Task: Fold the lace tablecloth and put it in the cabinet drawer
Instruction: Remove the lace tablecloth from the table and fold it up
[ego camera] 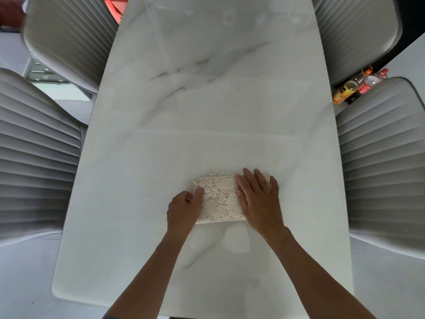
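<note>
Head view looks down on the lace tablecloth [219, 199], folded into a small, thick rectangle of cream openwork with a leaf and flower pattern. It lies flat on the near half of the counter [207, 111], roughly on its middle line, and a bit of an under layer pokes out past the far edge of the bundle.

Both hands are on it. The right hand [259, 199] lies palm down over the right part of the bundle, fingers stretched out, only slightly parted and pointing away from the person, pressing the cloth flat against the counter. The left hand [184, 209] sits at the left edge with its fingers curled; its fingertips meet the cloth at that edge, though whether they pinch the fabric or only rest against it cannot be told. Both forearms are bare and reach in from the bottom of the frame.

The counter is a long white slab with grey marble veining and a glossy surface that reflects light at the far end. Pale ribbed chairs stand along both long sides: two on the left [39, 153] and two on the right [381, 162]. Between the right-hand chairs, on the floor beside the counter, stand two bottles [355, 88], one with yellow contents and one with a red label.
</note>
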`<state>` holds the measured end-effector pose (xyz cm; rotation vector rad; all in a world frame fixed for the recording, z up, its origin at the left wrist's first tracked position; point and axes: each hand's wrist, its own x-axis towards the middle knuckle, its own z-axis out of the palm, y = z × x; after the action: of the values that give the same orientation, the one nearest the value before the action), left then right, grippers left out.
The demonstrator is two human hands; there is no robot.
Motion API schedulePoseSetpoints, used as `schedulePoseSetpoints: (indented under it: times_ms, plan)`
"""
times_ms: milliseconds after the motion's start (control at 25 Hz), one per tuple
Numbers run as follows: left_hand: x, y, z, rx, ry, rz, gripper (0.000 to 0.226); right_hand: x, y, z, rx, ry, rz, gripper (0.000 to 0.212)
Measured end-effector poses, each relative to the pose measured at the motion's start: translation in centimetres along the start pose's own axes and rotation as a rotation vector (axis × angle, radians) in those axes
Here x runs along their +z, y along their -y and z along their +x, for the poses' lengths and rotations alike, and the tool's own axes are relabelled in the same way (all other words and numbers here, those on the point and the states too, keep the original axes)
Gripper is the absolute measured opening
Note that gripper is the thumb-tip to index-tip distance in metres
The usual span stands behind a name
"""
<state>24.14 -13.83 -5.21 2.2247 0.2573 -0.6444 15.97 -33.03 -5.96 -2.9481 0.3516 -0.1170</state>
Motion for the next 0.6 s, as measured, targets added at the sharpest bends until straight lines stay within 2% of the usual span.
schedulePoseSetpoints:
  times_ms: [80, 240, 320, 440, 480, 520, 560, 600]
  plan:
    - [-0.4, -0.9, 1.3, -0.045, 0.082, -0.208, 0.029, 0.6, -0.1, -0.1, 0.027, 0.11, 0.009, 0.05]
    - [-0.5, -2.3, 2.9, -0.113, 0.182, -0.4, 0.01, 1.5, -0.4, 0.1, 0.082, 0.222, -0.016, 0.062]
    - [0.0, -2.2, 3.0, -0.1, 0.152, -0.418, 0.01, 1.7, -0.4, 0.0, 0.095, 0.224, -0.029, 0.063]
    - [0.6, -2.2, 2.2, -0.008, 0.003, -0.346, 0.012, 2.0, -0.1, 0.1, 0.117, 0.202, -0.043, 0.064]
    - [0.8, -2.1, 1.7, 0.067, -0.083, -0.242, 0.011, 2.0, -0.1, 0.0, 0.127, 0.2, -0.045, 0.064]
    - [1.3, -2.0, 1.1, 0.217, -0.206, -0.045, 0.01, 2.0, 0.0, 0.0, 0.135, 0.203, -0.045, 0.064]
    - [1.8, -2.0, 0.6, 0.421, -0.294, 0.193, 0.017, 1.9, 0.0, 0.0, 0.14, 0.206, -0.044, 0.064]
    - [2.6, -1.8, 0.1, 0.646, -0.289, 0.401, 0.03, 1.8, 0.0, 0.0, 0.142, 0.206, -0.043, 0.064]
